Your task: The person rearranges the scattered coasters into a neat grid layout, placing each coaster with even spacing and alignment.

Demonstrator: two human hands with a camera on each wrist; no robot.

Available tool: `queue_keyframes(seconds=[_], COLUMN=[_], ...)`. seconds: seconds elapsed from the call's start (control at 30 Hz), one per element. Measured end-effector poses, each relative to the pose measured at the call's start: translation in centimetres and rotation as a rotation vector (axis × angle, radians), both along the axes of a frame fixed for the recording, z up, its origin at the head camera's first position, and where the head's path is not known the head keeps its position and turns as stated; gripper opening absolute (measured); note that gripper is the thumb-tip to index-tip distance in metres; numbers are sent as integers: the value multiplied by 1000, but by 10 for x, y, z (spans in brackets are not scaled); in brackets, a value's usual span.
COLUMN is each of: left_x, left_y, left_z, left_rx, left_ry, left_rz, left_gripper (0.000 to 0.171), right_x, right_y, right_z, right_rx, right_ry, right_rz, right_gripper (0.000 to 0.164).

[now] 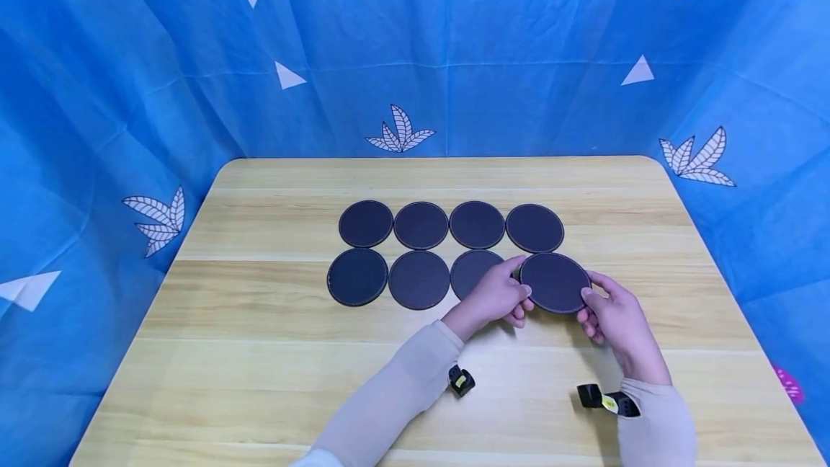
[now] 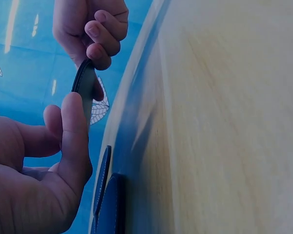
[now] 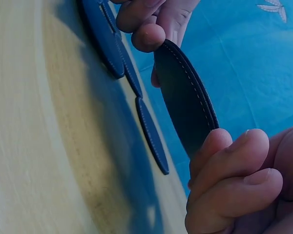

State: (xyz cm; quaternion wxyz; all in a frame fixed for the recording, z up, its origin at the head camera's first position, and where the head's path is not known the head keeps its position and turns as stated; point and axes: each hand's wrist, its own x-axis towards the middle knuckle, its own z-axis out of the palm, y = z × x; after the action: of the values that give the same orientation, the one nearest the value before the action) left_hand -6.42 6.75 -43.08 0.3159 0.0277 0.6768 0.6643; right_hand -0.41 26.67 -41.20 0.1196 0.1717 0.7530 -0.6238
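Observation:
A round black coaster (image 1: 555,283) with a stitched rim is held between both hands, raised off the wooden table. My left hand (image 1: 496,292) pinches its left edge between thumb and fingers. On the opposite edge, my right hand (image 1: 614,314) grips it the same way. The right wrist view shows the held coaster (image 3: 183,97) tilted almost edge-on, with its stitching visible. Several matching coasters lie flat in two rows; the left hand partly covers the front-row coaster (image 1: 472,269) beside it. Right behind the held one, in the back row, is another coaster (image 1: 534,228).
Farther left, the rows include a back-left coaster (image 1: 366,223) and a front-left coaster (image 1: 357,277), set close to their neighbours. The light wooden table (image 1: 233,359) has rounded far corners. A blue patterned curtain (image 1: 447,42) hangs behind it and along both sides.

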Motion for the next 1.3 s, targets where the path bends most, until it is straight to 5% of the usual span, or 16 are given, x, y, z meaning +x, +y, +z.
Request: queue_keyframes(seconds=[0.47, 1.3], left_x=[-9, -14], left_y=[10, 5], left_z=[-1, -15], left_rx=[-166, -92], left_ry=[-40, -32], left_rz=[-36, -51], left_gripper=[65, 70], right_x=[-13, -17], right_y=[4, 0], right_z=[-12, -19], right_rx=[17, 129], right_ry=[-60, -90], right_rz=[35, 94], right_gripper=[51, 63])
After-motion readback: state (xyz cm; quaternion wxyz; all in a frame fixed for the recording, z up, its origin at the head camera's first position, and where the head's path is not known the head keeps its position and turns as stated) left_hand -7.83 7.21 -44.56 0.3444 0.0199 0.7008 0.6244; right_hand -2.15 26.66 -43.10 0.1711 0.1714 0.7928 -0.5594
